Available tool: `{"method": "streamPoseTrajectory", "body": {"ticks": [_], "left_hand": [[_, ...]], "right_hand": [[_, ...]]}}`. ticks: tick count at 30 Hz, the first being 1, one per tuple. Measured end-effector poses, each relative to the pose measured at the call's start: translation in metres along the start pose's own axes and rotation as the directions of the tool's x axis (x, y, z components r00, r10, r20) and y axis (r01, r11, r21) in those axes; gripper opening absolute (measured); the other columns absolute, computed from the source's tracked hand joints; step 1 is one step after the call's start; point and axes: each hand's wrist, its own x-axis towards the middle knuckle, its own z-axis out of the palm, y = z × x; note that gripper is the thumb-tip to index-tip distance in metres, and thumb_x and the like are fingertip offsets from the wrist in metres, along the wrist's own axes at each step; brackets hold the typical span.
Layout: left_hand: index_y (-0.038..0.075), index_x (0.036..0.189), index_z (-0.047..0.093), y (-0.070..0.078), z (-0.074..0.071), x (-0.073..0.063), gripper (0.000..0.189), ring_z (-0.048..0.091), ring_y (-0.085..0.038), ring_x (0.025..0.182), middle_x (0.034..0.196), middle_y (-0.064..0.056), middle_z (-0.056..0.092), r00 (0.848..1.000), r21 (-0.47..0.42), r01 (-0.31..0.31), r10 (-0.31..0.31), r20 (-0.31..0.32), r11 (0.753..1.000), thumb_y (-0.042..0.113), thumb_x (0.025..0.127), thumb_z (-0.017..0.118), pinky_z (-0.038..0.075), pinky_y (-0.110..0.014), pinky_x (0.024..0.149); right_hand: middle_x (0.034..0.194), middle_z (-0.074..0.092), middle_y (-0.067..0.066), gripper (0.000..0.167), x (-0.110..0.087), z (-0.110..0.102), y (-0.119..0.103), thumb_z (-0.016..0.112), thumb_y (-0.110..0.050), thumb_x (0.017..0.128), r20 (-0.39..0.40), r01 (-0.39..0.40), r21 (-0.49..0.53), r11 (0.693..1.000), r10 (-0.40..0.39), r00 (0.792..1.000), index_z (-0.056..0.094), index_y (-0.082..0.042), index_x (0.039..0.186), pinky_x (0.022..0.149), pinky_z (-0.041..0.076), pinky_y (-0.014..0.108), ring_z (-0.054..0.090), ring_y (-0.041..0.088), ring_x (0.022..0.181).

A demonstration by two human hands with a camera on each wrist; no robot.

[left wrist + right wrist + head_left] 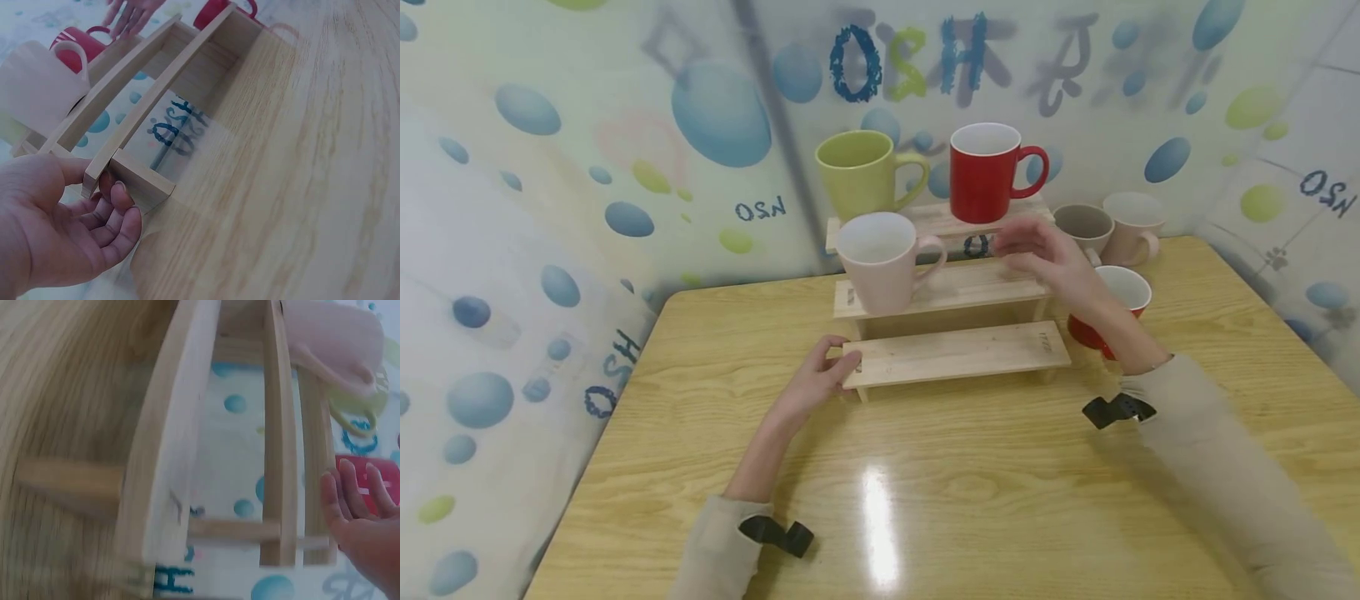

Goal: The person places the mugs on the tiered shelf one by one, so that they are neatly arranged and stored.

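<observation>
A three-step wooden rack (958,354) stands on the table. My left hand (820,375) pinches the left end of its lowest step; in the left wrist view the thumb (72,170) lies on top and curled fingers reach beneath. My right hand (1060,262) is raised by the right end of the middle step, fingers extended, holding nothing. Close to those fingers, a red mug (981,179) with a white inside stands on the top step, handle to the right. Left of it is a green mug (853,183). A pale pink mug (880,271) sits upright on the middle step's left part.
On the table right of the rack stand a grey-brown mug (1084,225), another pale pink mug (1131,233) and another red mug (1131,287), partly behind my right forearm. A patterned backdrop (730,233) rises behind the wooden table (1000,500).
</observation>
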Motion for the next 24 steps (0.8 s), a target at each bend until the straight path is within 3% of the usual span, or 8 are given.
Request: {"method": "streamPoseTrajectory", "body": {"ticks": [5, 9, 12, 15, 17, 19, 21, 24], "left_hand": [[0.007, 0.143, 0.036, -0.002, 0.0, 0.002, 0.054, 0.049, -0.02, 0.082, 0.129, -0.019, 0.057, 1.0, 0.003, -0.001, 0.001, -0.004, 1.0, 0.04, 0.105, 0.056, 0.053, -0.043, 0.092], [0.006, 0.143, 0.035, 0.0, 0.001, 0.001, 0.052, 0.05, -0.02, 0.082, 0.13, -0.02, 0.056, 1.0, 0.002, 0.008, -0.008, -0.002, 1.0, 0.036, 0.106, 0.054, 0.052, -0.044, 0.092], [0.006, 0.143, 0.034, 0.001, 0.001, 0.0, 0.052, 0.049, -0.02, 0.082, 0.131, -0.02, 0.056, 1.0, 0.002, 0.007, -0.007, -0.001, 1.0, 0.036, 0.106, 0.054, 0.052, -0.044, 0.092], [0.007, 0.143, 0.035, -0.001, 0.001, 0.0, 0.053, 0.05, -0.02, 0.084, 0.131, -0.019, 0.056, 1.0, 0.0, 0.0, 0.0, -0.005, 1.0, 0.039, 0.105, 0.055, 0.053, -0.042, 0.091], [0.006, 0.142, 0.035, -0.001, 0.001, 0.001, 0.053, 0.051, -0.02, 0.085, 0.131, -0.019, 0.056, 1.0, 0.001, 0.0, 0.0, -0.006, 1.0, 0.039, 0.105, 0.055, 0.053, -0.041, 0.09], [0.006, 0.142, 0.035, -0.001, 0.001, 0.001, 0.053, 0.052, -0.02, 0.086, 0.13, -0.019, 0.056, 1.0, 0.0, 0.004, -0.004, -0.008, 1.0, 0.039, 0.105, 0.055, 0.053, -0.041, 0.09], [0.006, 0.142, 0.035, -0.001, 0.001, 0.001, 0.053, 0.052, -0.021, 0.088, 0.13, -0.019, 0.056, 1.0, 0.001, 0.006, -0.006, -0.008, 1.0, 0.04, 0.105, 0.055, 0.053, -0.041, 0.091], [0.006, 0.142, 0.035, -0.001, 0.001, 0.001, 0.053, 0.052, -0.021, 0.089, 0.13, -0.019, 0.056, 1.0, 0.0, 0.005, -0.005, -0.008, 1.0, 0.04, 0.105, 0.055, 0.052, -0.042, 0.092]], "right_hand": [[0.107, 0.069, 0.0, 0.014, -0.014, -0.039, 0.002, 0.055, -0.006, 0.102, -0.146, 0.013, -0.029, 1.0, -0.017, 0.989, 0.063, -0.006, 0.114, 0.09, 0.049, 0.016, 0.063, 0.015, 0.102], [0.096, 0.069, 0.0, 0.013, -0.021, -0.071, 0.015, 0.054, 0.0, 0.1, -0.329, 0.073, 0.081, 0.994, -0.042, 0.943, 0.064, -0.005, 0.105, 0.085, 0.049, 0.016, 0.064, 0.011, 0.09], [0.093, 0.066, -0.002, 0.013, -0.025, -0.096, 0.029, 0.054, 0.0, 0.098, -0.495, 0.045, 0.066, 0.997, -0.006, 0.869, 0.063, -0.008, 0.101, 0.082, 0.048, 0.014, 0.062, 0.008, 0.087], [0.097, 0.059, -0.008, 0.013, -0.03, -0.117, 0.042, 0.054, -0.006, 0.098, -0.644, -0.128, -0.011, 0.992, 0.091, 0.759, 0.059, -0.017, 0.102, 0.082, 0.044, 0.012, 0.056, 0.003, 0.089], [0.099, 0.052, -0.012, 0.013, -0.034, -0.129, 0.051, 0.054, -0.012, 0.098, -0.705, -0.263, -0.048, 0.964, 0.154, 0.692, 0.056, -0.023, 0.103, 0.083, 0.04, 0.012, 0.05, 0.0, 0.091], [0.1, 0.049, -0.013, 0.012, -0.037, -0.137, 0.059, 0.054, -0.016, 0.097, -0.727, -0.352, -0.042, 0.935, 0.214, 0.653, 0.054, -0.026, 0.104, 0.084, 0.037, 0.015, 0.046, -0.001, 0.091], [0.1, 0.048, -0.016, 0.011, -0.04, -0.143, 0.066, 0.053, -0.022, 0.098, -0.708, -0.425, -0.044, 0.904, 0.272, 0.652, 0.052, -0.029, 0.107, 0.087, 0.035, 0.017, 0.045, -0.002, 0.092], [0.099, 0.05, -0.019, 0.013, -0.043, -0.147, 0.076, 0.053, -0.03, 0.101, -0.638, -0.488, -0.055, 0.871, 0.345, 0.689, 0.054, -0.025, 0.113, 0.093, 0.036, 0.021, 0.046, -0.002, 0.092]]}}
